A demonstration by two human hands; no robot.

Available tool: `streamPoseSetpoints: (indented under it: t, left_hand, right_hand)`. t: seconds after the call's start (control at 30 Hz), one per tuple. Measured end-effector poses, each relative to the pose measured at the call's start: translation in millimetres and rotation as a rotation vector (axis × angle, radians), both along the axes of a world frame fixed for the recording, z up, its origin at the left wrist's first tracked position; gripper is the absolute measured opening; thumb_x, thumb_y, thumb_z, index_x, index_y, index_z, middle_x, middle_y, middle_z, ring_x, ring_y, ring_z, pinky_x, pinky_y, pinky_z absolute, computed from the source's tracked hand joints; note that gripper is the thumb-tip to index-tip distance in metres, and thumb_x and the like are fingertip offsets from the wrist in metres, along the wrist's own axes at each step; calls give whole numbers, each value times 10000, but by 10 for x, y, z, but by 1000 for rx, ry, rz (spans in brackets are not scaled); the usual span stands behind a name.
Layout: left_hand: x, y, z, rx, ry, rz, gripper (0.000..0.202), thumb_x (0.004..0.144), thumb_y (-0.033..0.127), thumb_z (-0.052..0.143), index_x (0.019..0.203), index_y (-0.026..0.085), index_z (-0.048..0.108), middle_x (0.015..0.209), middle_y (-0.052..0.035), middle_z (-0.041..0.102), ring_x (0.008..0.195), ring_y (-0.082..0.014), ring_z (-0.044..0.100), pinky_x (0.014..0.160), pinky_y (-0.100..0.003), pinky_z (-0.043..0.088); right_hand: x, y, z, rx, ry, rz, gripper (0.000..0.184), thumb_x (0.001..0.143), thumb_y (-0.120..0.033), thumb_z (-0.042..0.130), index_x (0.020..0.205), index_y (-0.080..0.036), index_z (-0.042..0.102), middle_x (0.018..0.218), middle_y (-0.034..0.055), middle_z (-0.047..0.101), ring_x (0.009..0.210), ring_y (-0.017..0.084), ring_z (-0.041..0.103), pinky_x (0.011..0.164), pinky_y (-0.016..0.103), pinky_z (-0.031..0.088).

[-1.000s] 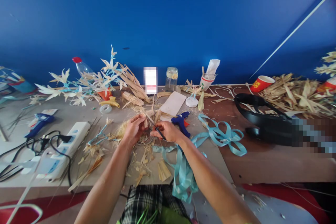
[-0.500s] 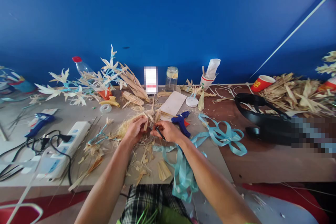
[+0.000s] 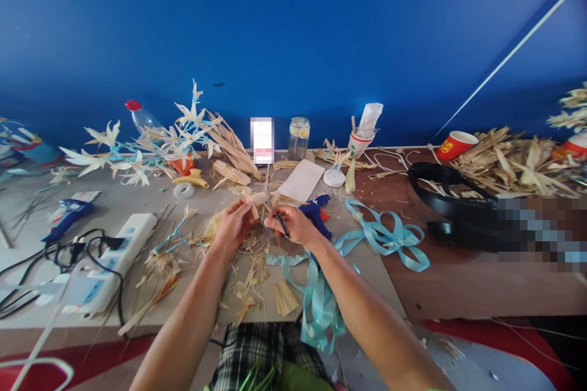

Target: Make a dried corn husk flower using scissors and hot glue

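Blue wall (image 3: 293,30) fills the bkgd; below it runs a long table (image 3: 449,287), grey board on the L and brown on the R. It's littered w/ a dried husk pile (image 3: 509,162), pale-blue ribbon (image 3: 385,235), white power strip (image 3: 114,253) and blue glue gun (image 3: 316,212). At centre the L hand (image 3: 236,223) is curled shut on a small husk piece (image 3: 255,204), just above the tabletop. The R hand (image 3: 296,224) is closed round dark scissors (image 3: 280,224), tips right by the husk.

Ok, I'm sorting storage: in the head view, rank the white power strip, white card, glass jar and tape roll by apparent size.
1. white power strip, though it lies nearer the camera, which helps it.
2. white card.
3. glass jar.
4. tape roll, smallest.
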State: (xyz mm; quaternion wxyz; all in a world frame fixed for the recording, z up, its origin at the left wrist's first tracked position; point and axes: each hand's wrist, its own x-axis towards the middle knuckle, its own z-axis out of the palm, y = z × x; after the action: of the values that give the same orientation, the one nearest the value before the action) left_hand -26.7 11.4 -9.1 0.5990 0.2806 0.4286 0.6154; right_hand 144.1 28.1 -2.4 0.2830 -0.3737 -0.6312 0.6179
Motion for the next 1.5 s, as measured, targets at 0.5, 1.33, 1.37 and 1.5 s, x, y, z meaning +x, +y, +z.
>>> streamPoseSetpoints:
  t: [0.5,1.33,1.37,1.5]
  left_hand:
    - [210,-65,-8,21,-15,-82,253,626,265,777,732,156,574,597,24,617,530,-103,589,545,-215,430]
    - [147,-76,28,62,89,-71,253,662,328,743,797,154,619,674,7,624,563,-93,568,568,-213,429]
    - [127,-69,26,58,141,-55,247,650,319,754,776,152,621,673,12,621,553,-85,555,554,-204,419]
    - [101,-49,11,24,339,-102,246,593,291,790,720,141,641,597,15,603,502,-83,514,503,-199,381]
  right_hand:
    - [-103,-25,-25,-16,385,-387,391,625,-273,640,973,-181,488,715,-37,527,576,77,448,549,213,364]
    - [-19,54,-46,105,300,-378,348,635,-266,620,946,-178,491,677,-47,510,560,70,451,528,202,360]
    - [-14,59,-49,119,297,-369,343,639,-266,623,944,-179,492,677,-46,511,563,70,453,532,202,366]
    - [-7,85,-74,117,295,-419,365,638,-273,629,960,-183,482,679,-50,526,557,70,463,542,207,388]
